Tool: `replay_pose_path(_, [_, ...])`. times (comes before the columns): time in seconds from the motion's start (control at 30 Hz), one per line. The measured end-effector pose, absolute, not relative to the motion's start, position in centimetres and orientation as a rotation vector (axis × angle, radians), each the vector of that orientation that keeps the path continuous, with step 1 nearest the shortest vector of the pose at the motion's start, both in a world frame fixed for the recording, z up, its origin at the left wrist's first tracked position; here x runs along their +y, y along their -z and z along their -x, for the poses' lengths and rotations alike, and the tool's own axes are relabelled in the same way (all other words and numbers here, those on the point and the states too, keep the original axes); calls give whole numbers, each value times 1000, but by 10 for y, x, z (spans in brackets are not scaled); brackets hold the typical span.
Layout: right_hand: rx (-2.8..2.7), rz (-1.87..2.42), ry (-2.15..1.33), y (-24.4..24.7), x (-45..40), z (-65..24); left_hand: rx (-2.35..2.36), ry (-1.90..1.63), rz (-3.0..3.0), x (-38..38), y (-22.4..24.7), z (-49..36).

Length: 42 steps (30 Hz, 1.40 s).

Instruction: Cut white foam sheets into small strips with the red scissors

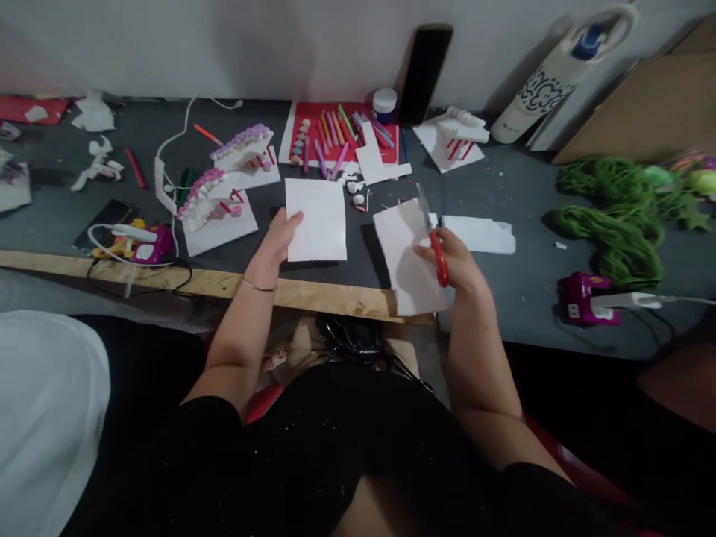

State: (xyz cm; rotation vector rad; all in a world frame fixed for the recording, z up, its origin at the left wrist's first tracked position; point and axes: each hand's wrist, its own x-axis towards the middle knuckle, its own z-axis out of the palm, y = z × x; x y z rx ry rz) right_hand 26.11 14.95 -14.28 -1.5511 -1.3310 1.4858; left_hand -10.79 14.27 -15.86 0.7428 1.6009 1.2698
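My left hand [284, 233] pinches the left edge of a white rectangular card [317, 221], thumb on top. Red-handled scissors [440, 261] are in my right hand [454, 257], blades pointing away from me. Under that hand lies a larger white sheet [403, 261], which reaches over the table's front edge. A white strip of paper [478, 234] rests just right of the scissors. Beyond the card, small white scraps [356, 192] and a cut white piece [377, 160] lie near a red sheet [391, 151] bearing several coloured pens.
White models with purple [246, 160] and pink [209, 205] trim stand left; another model [459, 138] is behind right. A phone [428, 71] and a bottle [540, 89] lean at the wall. Green yarn [615, 216] and a purple glue gun [587, 298] lie right. People sit on both sides.
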Motion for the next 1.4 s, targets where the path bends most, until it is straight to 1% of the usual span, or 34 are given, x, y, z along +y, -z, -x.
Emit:
replay_pose_path(0.17, [-1284, 1472, -1313, 146, 155, -274, 1669, -1119, -801, 130, 162, 78])
replay_pose_path(0.33, [-1290, 1456, -1278, 152, 149, -259, 1708, -1009, -957, 124, 172, 67])
replay_pose_path(0.43, [-1286, 1456, -1293, 155, 148, -252, 1864, -933, -1158, 114, 176, 76])
replay_pose_path(0.53, [-1322, 1424, -1344, 154, 147, -248, 2086, -1019, -1482, 102, 166, 84])
replay_pose_path(0.63, [-1377, 1388, -1458, 145, 145, -243, 2021, -1212, -1619, 103, 140, 78])
replay_pose_path(0.7, [-1426, 1350, -1538, 137, 145, -238, 1849, -1212, -1575, 112, 123, 65])
replay_pose_path(0.77, [-1475, 1309, -1606, 129, 144, -232, 1663, -1089, -1527, 124, 112, 51])
replay_pose_path(0.87, [-1468, 1280, -1708, 122, 143, -227, 1482, -889, -1349, 133, 114, 39])
replay_pose_path(0.93, [-1449, 1303, -1715, 121, 143, -233, 1463, -871, -1184, 127, 122, 43])
replay_pose_path(1.07, [-1380, 1413, -1522, 122, 141, -264, 1559, -1134, -827, 93, 136, 79])
replay_pose_path(1.2, [-1211, 1506, -1277, 124, 134, -285, 1577, -1361, -600, 59, 135, 109])
replay_pose_path(1.3, [-1197, 1467, -1330, 128, 122, -276, 1476, -1435, -511, 49, 130, 99])
replay_pose_path(1.4, [-1303, 1412, -1447, 131, 108, -257, 1429, -1380, -384, 52, 131, 69])
